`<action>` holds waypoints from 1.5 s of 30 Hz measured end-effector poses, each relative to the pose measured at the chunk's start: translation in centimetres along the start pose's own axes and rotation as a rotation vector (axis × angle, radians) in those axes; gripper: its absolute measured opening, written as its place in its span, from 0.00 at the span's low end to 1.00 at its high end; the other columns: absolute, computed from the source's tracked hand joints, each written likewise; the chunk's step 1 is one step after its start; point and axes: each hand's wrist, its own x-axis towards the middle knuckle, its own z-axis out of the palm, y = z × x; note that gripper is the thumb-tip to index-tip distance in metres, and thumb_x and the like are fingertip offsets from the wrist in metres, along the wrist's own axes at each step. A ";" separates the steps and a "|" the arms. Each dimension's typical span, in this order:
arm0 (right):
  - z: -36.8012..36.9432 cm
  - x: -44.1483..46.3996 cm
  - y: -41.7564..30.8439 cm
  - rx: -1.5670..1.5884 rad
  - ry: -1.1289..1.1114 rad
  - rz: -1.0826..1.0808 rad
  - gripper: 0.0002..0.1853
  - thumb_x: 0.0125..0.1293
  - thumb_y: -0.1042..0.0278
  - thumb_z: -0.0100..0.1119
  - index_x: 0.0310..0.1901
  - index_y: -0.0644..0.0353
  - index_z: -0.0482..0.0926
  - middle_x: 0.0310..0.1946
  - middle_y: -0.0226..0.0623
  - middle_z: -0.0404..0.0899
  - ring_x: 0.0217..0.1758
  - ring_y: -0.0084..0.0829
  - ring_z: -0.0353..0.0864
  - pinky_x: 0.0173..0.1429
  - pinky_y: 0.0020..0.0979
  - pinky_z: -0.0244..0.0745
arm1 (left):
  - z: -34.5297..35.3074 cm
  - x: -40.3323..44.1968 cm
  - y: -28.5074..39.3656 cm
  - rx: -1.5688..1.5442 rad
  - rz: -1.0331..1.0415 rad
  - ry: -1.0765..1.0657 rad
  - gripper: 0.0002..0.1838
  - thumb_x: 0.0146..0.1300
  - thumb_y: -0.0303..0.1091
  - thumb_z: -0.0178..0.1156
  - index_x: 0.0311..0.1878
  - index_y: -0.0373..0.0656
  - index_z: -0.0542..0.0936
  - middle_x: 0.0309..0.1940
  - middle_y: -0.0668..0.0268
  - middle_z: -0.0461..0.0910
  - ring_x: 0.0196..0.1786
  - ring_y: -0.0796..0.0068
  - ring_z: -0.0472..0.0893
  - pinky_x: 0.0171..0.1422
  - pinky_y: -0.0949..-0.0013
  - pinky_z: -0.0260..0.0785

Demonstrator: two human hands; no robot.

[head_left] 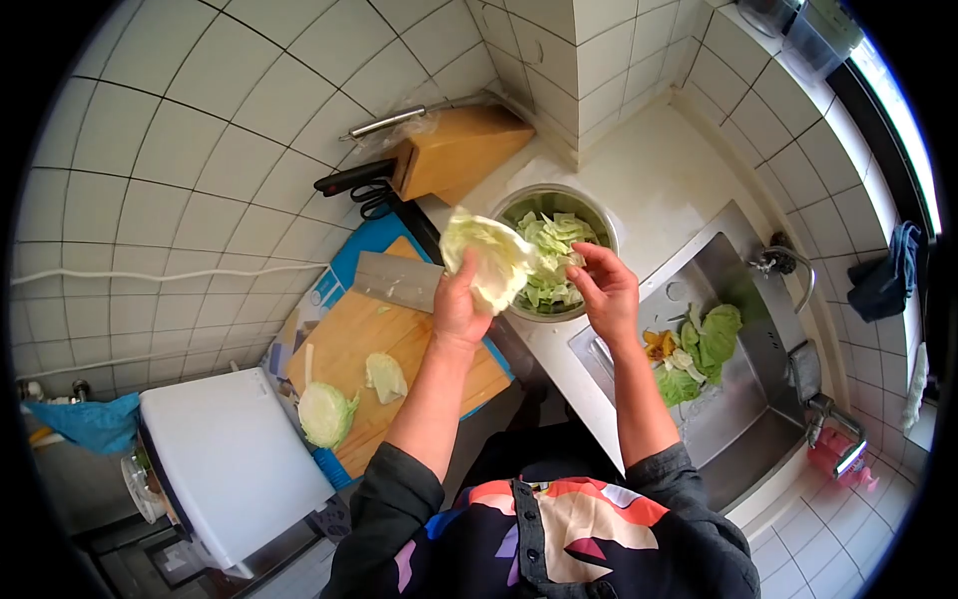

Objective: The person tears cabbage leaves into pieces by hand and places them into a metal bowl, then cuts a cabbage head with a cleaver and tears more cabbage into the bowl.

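My left hand (461, 304) is closed around a pale, curved cabbage leaf (489, 262), held up at the left side of a metal bowl (609, 222). Torn cabbage pieces (559, 235) fill much of the bowl. Over its right rim, my right hand (607, 292) has thumb and fingers drawn together in a pinch. Whatever lies between those fingertips blends with the cabbage behind. A cleaver (397, 281) rests on the wooden cutting board (344, 339), its handle end hidden by my left hand. Also on the board are a cut cabbage head (326, 414) and a loose leaf piece (385, 377).
A knife block (469, 150) with scissors (372, 198) stands behind the board. To the right, the sink (743, 419) contains green outer leaves (711, 344) and yellowish scraps (659, 345) beneath a faucet (788, 262). A white appliance (235, 454) sits at lower left.
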 end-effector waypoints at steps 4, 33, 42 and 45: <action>-1.0 1.9 -2.0 -0.786 -0.133 -0.385 0.17 0.60 0.75 0.59 0.52 0.61 0.75 0.45 0.34 0.78 0.48 0.25 0.77 0.52 0.27 0.73 | 0.6 -0.4 0.5 0.411 0.051 -0.135 0.18 0.62 0.32 0.60 0.53 0.37 0.72 0.45 0.64 0.77 0.46 0.74 0.78 0.51 0.70 0.71; 0.0 4.0 -3.5 -0.151 -0.298 0.055 0.09 0.66 0.67 0.55 0.38 0.65 0.79 0.26 0.26 0.76 0.26 0.16 0.72 0.29 0.19 0.69 | 3.5 -0.3 3.2 0.878 -0.253 -0.581 0.19 0.57 0.27 0.61 0.52 0.35 0.75 0.41 0.65 0.80 0.43 0.79 0.77 0.49 0.74 0.70; -2.1 6.2 -5.1 -0.986 -0.374 -0.315 0.12 0.59 0.76 0.56 0.46 0.60 0.78 0.41 0.42 0.78 0.40 0.38 0.78 0.45 0.33 0.75 | 2.5 1.3 2.2 1.111 0.029 -0.324 0.20 0.57 0.30 0.62 0.52 0.32 0.74 0.39 0.60 0.81 0.42 0.76 0.78 0.48 0.72 0.70; -2.2 4.9 -4.7 -1.088 -0.386 -0.297 0.17 0.56 0.76 0.58 0.49 0.58 0.78 0.49 0.44 0.75 0.53 0.44 0.73 0.55 0.36 0.71 | 3.4 1.2 1.9 0.778 -0.007 -0.307 0.18 0.61 0.30 0.59 0.52 0.33 0.73 0.41 0.64 0.79 0.42 0.79 0.77 0.48 0.74 0.70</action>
